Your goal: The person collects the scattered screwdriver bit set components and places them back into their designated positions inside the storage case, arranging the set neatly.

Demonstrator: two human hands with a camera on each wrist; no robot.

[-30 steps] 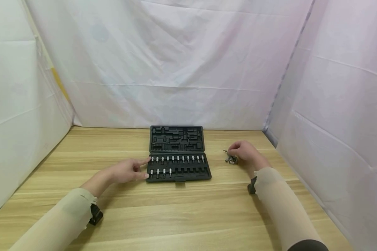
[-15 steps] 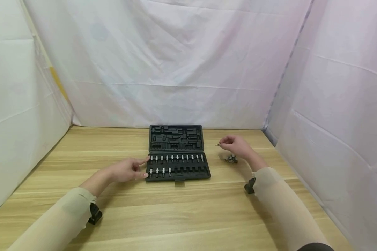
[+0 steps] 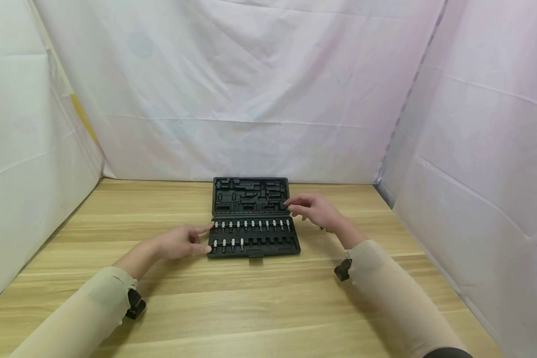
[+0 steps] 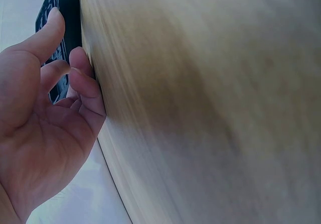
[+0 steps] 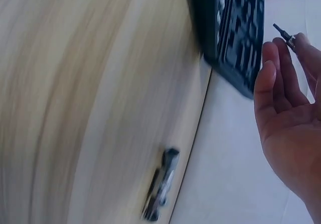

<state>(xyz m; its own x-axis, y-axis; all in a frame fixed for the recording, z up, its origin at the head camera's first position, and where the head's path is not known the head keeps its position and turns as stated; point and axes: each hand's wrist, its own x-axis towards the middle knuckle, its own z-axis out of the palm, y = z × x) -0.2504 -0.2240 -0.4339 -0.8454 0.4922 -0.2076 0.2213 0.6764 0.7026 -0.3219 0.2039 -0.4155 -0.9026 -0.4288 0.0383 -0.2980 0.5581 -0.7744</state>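
Note:
A black socket case (image 3: 255, 238) lies open on the table, its moulded lid (image 3: 250, 196) tipped back. Silver bit sockets fill its back row; the front row has several at the left and bare slots at the right. At the case's left edge my left hand (image 3: 183, 242) rests thumb and forefinger, spread apart; the other fingers curl loosely. My right hand (image 3: 315, 211) is raised near the lid's lower right corner. In the right wrist view, it pinches a bit socket (image 5: 286, 35) with a thin dark tip between thumb and fingers.
Loose bit sockets (image 5: 163, 184) lie in a small heap on the wooden table (image 3: 268, 308) right of the case, mostly hidden by my right hand in the head view. White cloth walls (image 3: 232, 99) surround the table at the back and sides.
My right hand has lifted the bit socket from the heap and carried it left to the case lid. The left hand has stayed at the case's edge.

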